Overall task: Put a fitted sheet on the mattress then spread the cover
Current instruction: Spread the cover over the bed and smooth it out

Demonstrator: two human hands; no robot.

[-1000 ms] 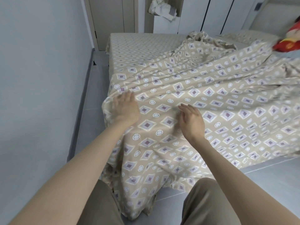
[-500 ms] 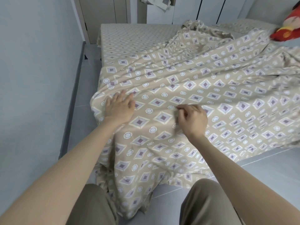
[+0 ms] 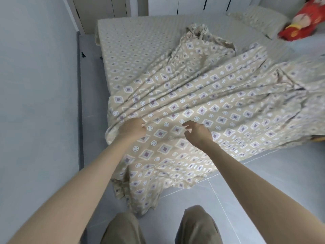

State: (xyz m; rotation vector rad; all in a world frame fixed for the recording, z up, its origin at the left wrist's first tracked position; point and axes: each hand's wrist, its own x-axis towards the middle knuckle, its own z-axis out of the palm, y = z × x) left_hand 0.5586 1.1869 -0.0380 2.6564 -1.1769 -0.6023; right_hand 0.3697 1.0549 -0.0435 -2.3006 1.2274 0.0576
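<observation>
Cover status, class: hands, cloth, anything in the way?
Left hand grips cover; right hand open just over it. Cover bunched, trailing onto floor. Red toy far right, beyond the cover.

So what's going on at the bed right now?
A person at the bed's near corner is spreading the cover. The left hand grips a bunch of it, folds fanning from the grip; the right hand is open over it. The cover is rumpled and hangs to the floor. The sheet is already on beyond it.
</observation>
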